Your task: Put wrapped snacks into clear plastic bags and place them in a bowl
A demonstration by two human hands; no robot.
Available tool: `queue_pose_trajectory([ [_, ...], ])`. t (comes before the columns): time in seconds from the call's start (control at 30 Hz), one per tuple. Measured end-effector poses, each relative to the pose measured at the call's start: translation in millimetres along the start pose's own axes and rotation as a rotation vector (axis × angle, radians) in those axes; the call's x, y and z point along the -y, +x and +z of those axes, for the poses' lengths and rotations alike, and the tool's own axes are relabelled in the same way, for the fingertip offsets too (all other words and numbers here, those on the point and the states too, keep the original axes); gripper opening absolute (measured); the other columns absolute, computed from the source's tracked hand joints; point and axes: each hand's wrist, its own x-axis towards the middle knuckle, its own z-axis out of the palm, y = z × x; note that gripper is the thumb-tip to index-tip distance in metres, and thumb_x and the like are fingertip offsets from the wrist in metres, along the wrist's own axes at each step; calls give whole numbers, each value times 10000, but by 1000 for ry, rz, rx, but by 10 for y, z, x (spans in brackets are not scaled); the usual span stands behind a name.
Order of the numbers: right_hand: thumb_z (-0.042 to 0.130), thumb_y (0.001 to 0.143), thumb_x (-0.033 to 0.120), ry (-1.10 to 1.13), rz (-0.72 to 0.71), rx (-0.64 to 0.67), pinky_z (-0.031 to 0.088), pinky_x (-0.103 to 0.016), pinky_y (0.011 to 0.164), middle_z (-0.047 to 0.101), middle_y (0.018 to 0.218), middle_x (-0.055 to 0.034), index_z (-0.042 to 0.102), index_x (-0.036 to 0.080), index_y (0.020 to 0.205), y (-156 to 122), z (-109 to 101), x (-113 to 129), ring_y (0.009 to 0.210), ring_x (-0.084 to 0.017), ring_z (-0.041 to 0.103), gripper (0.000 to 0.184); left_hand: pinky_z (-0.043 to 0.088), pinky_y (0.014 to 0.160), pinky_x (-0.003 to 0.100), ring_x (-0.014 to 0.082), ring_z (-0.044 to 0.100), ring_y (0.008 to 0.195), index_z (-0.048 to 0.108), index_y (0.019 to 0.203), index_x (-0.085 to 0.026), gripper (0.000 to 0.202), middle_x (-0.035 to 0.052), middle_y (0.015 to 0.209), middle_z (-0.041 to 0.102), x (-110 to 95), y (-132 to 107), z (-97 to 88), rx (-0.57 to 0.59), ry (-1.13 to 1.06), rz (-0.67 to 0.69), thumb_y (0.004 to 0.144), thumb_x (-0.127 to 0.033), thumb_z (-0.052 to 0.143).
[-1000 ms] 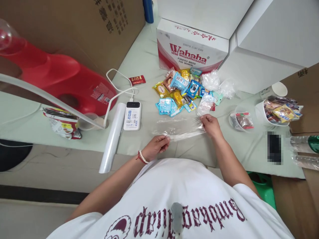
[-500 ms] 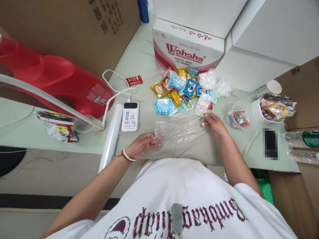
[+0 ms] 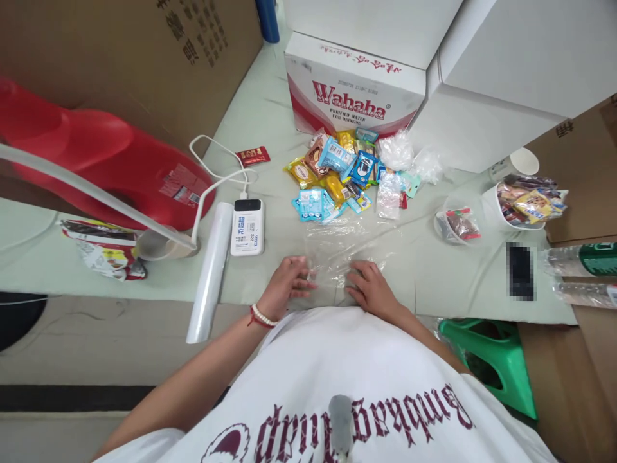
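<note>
A sheet of clear plastic film, or a flat bag, lies crumpled on the table in front of my shirt. At its left edge is my left hand, fingers slightly bent and apart, the tips by the plastic. My right hand rests on the near side of the plastic with its fingers spread. Just beyond the film is a pile of small wrapped snacks in blue, yellow and brown packets. Crumpled clear plastic lies at the pile's right side.
Left of my hands are a white power bank with a cable and a film roll overhanging the table edge. A Wahaba-type water carton stands behind. To the right are a snack tub, a lidded bowl and a green stool.
My right hand has let go of the plastic's far right corner and come left and nearer to me. The plastic now lies flatter. My left hand has loosened its fingers.
</note>
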Motion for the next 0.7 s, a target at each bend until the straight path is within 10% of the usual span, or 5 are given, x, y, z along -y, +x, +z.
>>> queue_pose_trajectory([
  [0.17, 540, 1029, 268, 12, -17, 44, 497, -548, 1094, 625, 1411, -140, 684, 239, 1293, -145, 5, -196, 1313, -289, 547, 302, 279, 453, 208, 82, 417, 432, 599, 779, -196, 346, -72, 500, 508, 80, 181, 78, -135, 256, 223, 696, -463, 803],
  [0.47, 561, 1006, 221, 130, 66, -88, 567, -527, 1001, 699, 1333, -90, 746, 338, 1213, -744, -183, -315, 1235, -278, 626, 301, 329, 472, 227, 96, 437, 429, 599, 706, -199, 380, -37, 513, 566, 246, -130, -406, -173, 266, 123, 754, -549, 740],
  [0.7, 542, 1019, 281, 184, 118, -171, 556, -519, 991, 723, 1265, -89, 764, 330, 1143, -552, -146, -270, 1163, -267, 650, 259, 391, 454, 269, 134, 534, 397, 613, 663, -187, 467, 49, 610, 706, 209, -1, 107, 72, 360, -68, 729, -622, 769],
])
